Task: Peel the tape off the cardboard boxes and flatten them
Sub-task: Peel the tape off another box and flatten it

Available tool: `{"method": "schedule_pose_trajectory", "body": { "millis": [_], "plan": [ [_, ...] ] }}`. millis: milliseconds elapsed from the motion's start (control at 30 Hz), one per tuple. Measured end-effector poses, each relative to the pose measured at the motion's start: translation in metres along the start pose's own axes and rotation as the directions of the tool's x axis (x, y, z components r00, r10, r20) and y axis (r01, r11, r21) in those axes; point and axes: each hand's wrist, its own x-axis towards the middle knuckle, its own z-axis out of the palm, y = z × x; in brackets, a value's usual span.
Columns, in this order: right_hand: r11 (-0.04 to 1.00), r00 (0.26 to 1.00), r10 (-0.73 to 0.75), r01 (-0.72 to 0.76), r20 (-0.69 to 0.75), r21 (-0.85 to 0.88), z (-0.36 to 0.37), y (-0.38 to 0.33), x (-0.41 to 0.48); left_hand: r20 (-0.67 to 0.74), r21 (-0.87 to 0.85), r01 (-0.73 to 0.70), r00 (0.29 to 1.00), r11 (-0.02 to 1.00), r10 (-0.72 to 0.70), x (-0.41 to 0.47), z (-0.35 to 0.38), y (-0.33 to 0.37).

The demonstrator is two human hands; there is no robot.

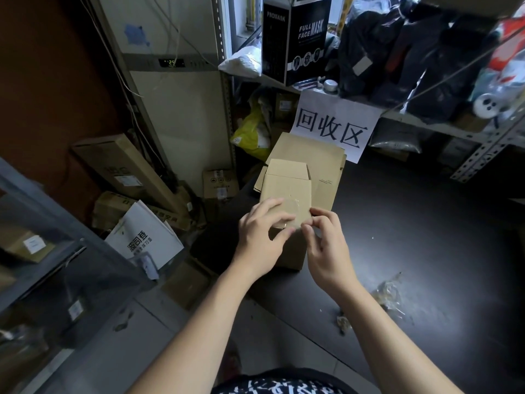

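Note:
A small brown cardboard box (287, 183) stands on the dark table (412, 223), its far flap raised. A loop of clear tape (292, 210) curls up from the box's near top edge. My left hand (261, 240) rests on the box's near left top, fingers spread, thumb pressed at the edge below the tape. My right hand (326, 245) is at the near right corner, thumb and forefinger pinched by the tape's end. Behind the box lies a stack of flattened cardboard (312, 155).
Crumpled bits of clear tape (389, 294) lie on the table at the right. A paper sign (335, 126) hangs from the metal shelf (483, 149) behind. Long boxes (125, 169) and a white bag (147, 237) crowd the floor at the left.

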Motion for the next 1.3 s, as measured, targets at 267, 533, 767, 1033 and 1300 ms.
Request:
{"method": "schedule_pose_trajectory", "body": {
  "millis": [267, 533, 767, 1033, 1300],
  "plan": [
    [0.975, 1.0, 0.014, -0.017, 0.015, 0.221, -0.009, -0.003, 0.003, 0.014, -0.201, 0.051, 0.999, 0.978, -0.049, 0.001, -0.004, -0.006],
    [0.997, 1.0, -0.013, 0.012, 0.004, 0.079, -0.004, 0.007, 0.008, 0.028, -0.215, 0.081, 0.997, 0.973, -0.077, 0.007, -0.007, -0.003],
    [0.991, 1.0, -0.023, 0.022, 0.003, 0.128, -0.002, 0.009, 0.013, -0.017, -0.191, 0.001, 1.0, 0.982, -0.004, 0.008, -0.002, -0.011],
    [0.994, 0.999, -0.041, 0.042, -0.015, 0.105, -0.001, 0.003, 0.016, 0.112, -0.169, 0.027, 0.994, 0.985, -0.008, 0.012, -0.025, -0.015],
    [0.958, 0.975, -0.219, 0.21, -0.029, -0.193, -0.003, -0.001, 0.021, 0.104, -0.107, -0.072, 0.991, 0.992, 0.084, 0.016, -0.017, -0.026]
  ]
}}
